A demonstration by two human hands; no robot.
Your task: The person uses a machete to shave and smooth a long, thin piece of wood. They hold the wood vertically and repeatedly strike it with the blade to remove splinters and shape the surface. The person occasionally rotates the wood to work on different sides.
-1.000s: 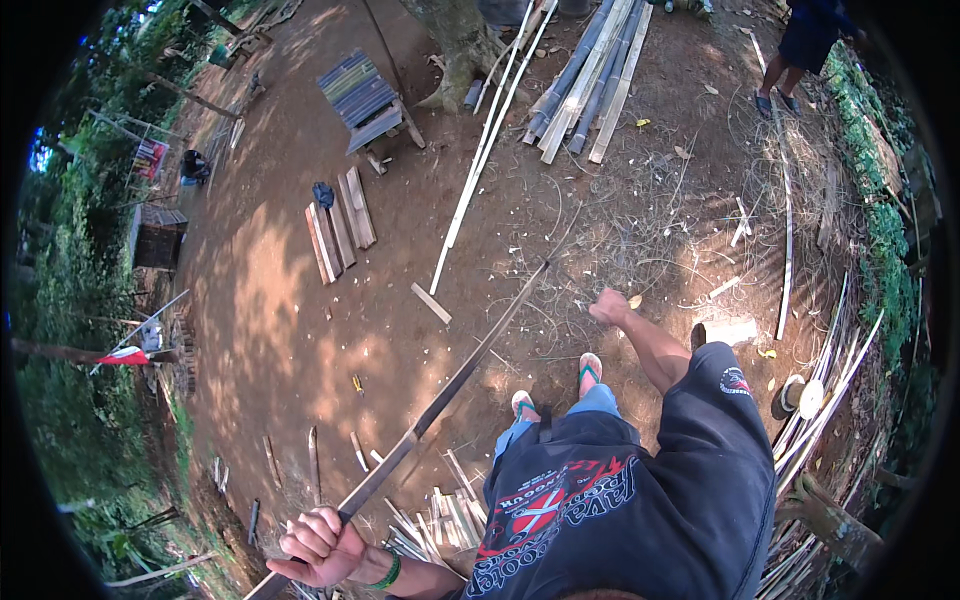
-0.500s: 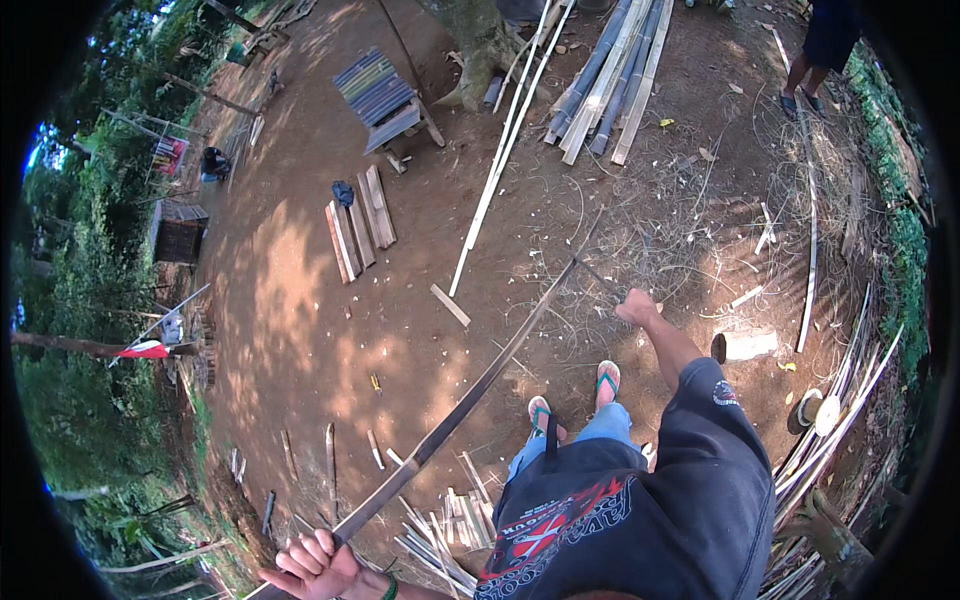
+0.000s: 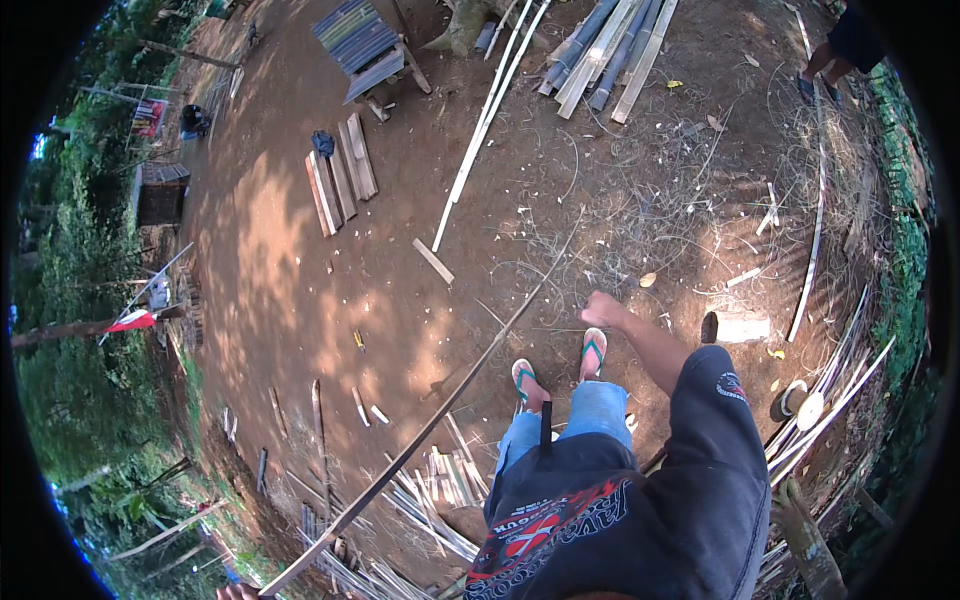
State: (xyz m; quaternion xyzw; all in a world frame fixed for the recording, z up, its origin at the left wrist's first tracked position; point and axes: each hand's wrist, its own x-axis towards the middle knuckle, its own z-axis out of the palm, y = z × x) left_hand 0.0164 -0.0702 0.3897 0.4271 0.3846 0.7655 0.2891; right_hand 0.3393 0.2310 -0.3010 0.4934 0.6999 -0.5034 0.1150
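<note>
A long, thin bamboo strip (image 3: 440, 415) runs slantwise from the lower left edge up to the litter of shavings in the middle. My left hand (image 3: 238, 592) is closed round its near end, mostly cut off by the picture's lower edge. Out in front of my feet is my right hand (image 3: 602, 310), closed in a fist to the right of the strip. What it grips is too thin and dim to make out now; half a second ago a dark, blade-like tool reached from it to the strip.
Curly shavings (image 3: 690, 215) cover the ground ahead. Split bamboo poles (image 3: 600, 55) lie at the far side, boards (image 3: 345, 170) farther left. Cut strips (image 3: 435, 510) lie by my legs, more (image 3: 840, 400) at the right. A log (image 3: 740, 326) lies nearby; another person (image 3: 840, 50) stands far right.
My left hand has drawn down to the lower edge with the strip, which sits lower. My right hand has come slightly left and nearer my feet. The whole view has shifted a little.
</note>
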